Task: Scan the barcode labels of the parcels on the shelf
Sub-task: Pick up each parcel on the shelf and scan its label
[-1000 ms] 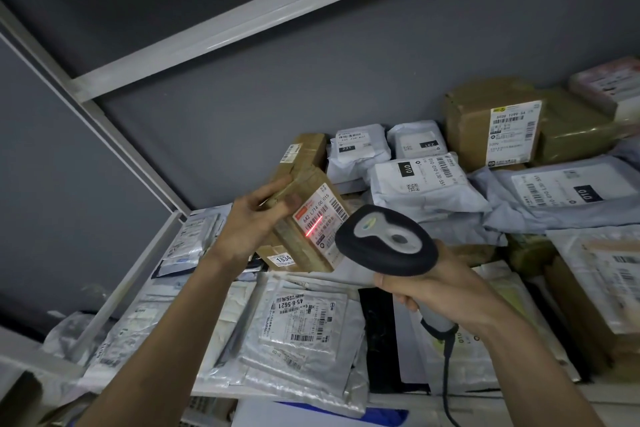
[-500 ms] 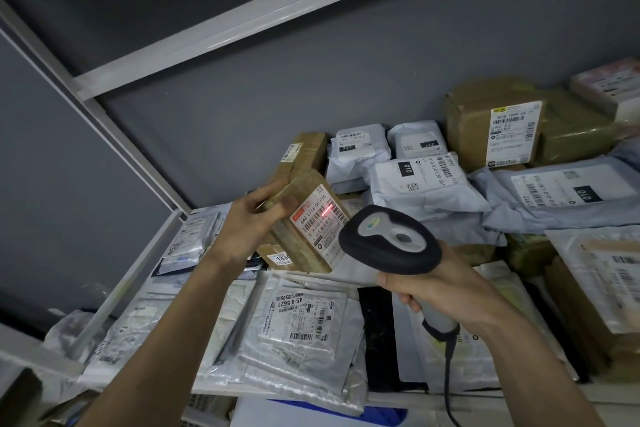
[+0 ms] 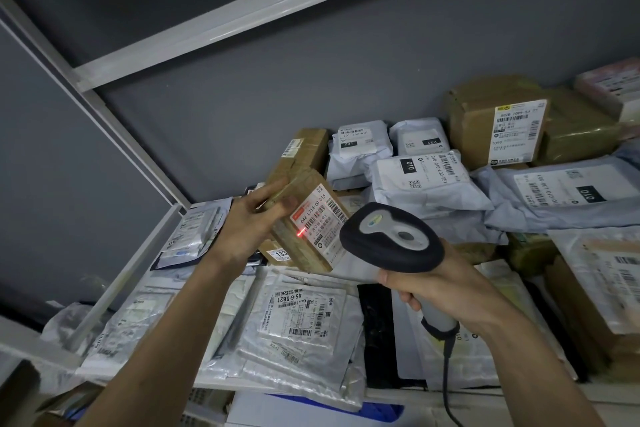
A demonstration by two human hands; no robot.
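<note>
My left hand (image 3: 247,225) grips a small brown taped box (image 3: 304,246) by its upper left edge and holds it tilted above the shelf. The box's white label (image 3: 320,222) faces me, and a red scanner dot sits at the label's lower left edge. My right hand (image 3: 440,284) holds the handle of a black and grey barcode scanner (image 3: 391,236), whose head points at the box from the right. The scanner's cable hangs down from the handle.
The white shelf (image 3: 128,274) is crowded with parcels: flat silver mailers (image 3: 304,319) in front, white poly bags (image 3: 422,177) behind, brown boxes (image 3: 491,128) at the back right. A grey back wall and an upper shelf board (image 3: 242,14) close the space.
The red scanner spot has slid from the upper middle of the label to its lower left edge. The box is tilted slightly more; the scanner has barely shifted.
</note>
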